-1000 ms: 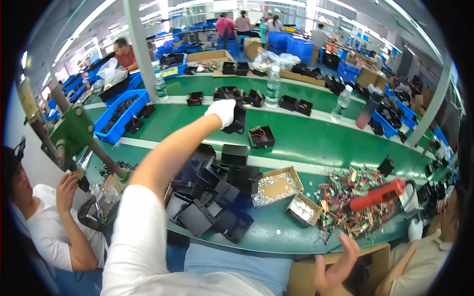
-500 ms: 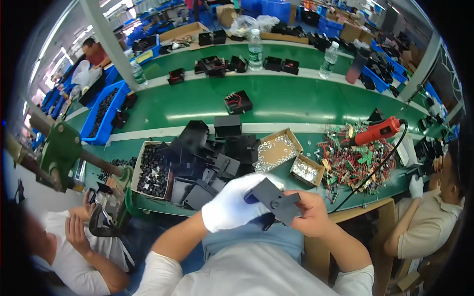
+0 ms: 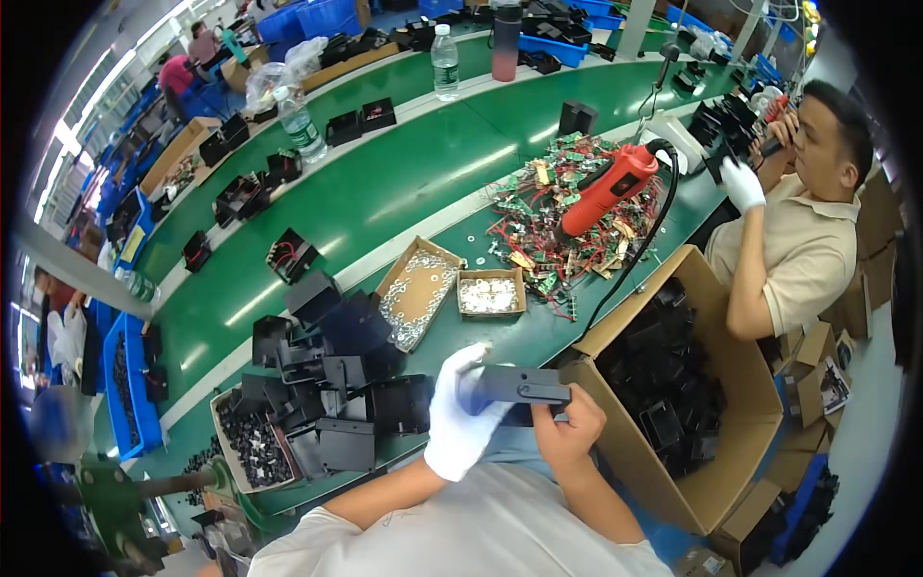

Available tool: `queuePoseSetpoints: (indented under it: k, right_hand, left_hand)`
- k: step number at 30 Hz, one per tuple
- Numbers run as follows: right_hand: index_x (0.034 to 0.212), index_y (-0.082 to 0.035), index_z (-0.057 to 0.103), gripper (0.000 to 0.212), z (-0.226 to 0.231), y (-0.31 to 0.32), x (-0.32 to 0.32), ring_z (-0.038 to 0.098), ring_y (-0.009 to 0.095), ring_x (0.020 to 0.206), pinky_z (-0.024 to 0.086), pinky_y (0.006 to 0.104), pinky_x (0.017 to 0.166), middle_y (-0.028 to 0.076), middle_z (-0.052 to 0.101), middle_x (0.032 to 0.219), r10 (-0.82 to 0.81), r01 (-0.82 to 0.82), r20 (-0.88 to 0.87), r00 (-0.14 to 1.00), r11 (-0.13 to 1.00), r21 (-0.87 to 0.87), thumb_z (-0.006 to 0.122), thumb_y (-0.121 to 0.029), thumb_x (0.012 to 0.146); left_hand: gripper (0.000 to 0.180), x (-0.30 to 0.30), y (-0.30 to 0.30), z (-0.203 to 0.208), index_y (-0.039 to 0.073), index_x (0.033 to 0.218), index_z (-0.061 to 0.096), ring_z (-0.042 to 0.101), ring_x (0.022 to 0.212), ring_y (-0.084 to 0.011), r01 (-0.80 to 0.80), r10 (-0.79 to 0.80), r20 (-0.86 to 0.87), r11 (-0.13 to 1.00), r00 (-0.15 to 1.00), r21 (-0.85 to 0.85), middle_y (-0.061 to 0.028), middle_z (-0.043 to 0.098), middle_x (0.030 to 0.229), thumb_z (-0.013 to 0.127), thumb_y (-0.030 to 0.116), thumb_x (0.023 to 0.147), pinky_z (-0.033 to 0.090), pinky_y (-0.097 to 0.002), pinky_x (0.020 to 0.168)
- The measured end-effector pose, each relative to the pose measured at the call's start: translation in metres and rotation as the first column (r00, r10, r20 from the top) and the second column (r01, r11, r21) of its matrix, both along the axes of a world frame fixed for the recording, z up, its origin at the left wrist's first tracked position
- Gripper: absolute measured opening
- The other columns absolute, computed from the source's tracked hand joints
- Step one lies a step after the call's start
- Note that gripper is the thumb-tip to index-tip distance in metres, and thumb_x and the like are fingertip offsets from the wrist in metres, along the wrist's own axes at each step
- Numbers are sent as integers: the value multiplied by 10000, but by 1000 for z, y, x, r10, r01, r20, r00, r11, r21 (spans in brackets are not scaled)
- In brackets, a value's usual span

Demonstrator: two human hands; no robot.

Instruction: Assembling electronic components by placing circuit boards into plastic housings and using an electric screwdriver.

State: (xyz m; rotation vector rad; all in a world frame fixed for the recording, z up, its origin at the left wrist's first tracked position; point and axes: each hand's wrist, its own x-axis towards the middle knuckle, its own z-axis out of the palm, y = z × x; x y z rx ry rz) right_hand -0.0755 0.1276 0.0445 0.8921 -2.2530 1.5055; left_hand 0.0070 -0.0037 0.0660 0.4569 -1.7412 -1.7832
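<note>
Between my two hands, in front of my body, is a black plastic case [image 3: 527, 385] with a flat top face and a small round feature near its right end. My left hand [image 3: 456, 418], in a white glove, grips its left side. My bare right hand [image 3: 571, 425] pinches its right end, thumb and fingers closed on it. The case's underside is hidden. Left of my hands lies a heap of black cases [image 3: 346, 444]. Just beyond them are a shallow cardboard tray [image 3: 415, 284] of metal rings and a small carton [image 3: 491, 294] of shiny small parts.
A red power tool [image 3: 608, 192] with a black cord lies on a heap of wired circuit boards [image 3: 538, 207]. At my right stands a large cardboard box [image 3: 735, 452] holding black cases. Beyond it a co-worker [image 3: 803, 221] handles black parts. A green press [image 3: 111, 505] stands at left.
My view has swung to the right, bringing the large cardboard box into sight. The case has turned in my hands and is now held more level. Both hands still grip it.
</note>
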Motion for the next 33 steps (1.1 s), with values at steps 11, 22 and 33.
queuePoseSetpoints:
  k: [11, 22, 33]
  right_hand:
    - [1146, -12, 758, 475, 25, -5, -67, 570, 195, 696, 480, 291, 608, 47, 672, 899, 412, -342, -291, 863, 902, 265, 867, -189, 718]
    - [998, -65, 756, 228, 43, -140, -181, 674, 308, 954, 569, 399, 786, 112, 701, 1048, 557, -309, -295, 776, 745, 592, 613, 19, 841]
    - [1104, -83, 693, 245, 13, -183, -243, 625, 326, 1061, 511, 414, 947, 114, 669, 1159, 271, -159, -279, 921, 917, 365, 692, -57, 861]
  left_hand:
    - [562, -8, -9, 7, 84, 1490, 443, 574, 1320, -360, 278, -40, -282, 342, 959, 898, -170, 580, 1417, 663, 158, 978, 503, -493, 1088]
    - [508, 2, -16, -31, 149, 1495, 429, 643, 1139, -282, 340, 100, -362, 186, 927, 922, -143, 616, 1295, 602, 339, 1057, 550, -462, 976]
    - [542, 43, -24, -4, 147, 1534, 396, 608, 1141, -235, 345, -12, -372, 404, 928, 847, -133, 589, 1318, 583, 359, 1072, 542, -436, 964]
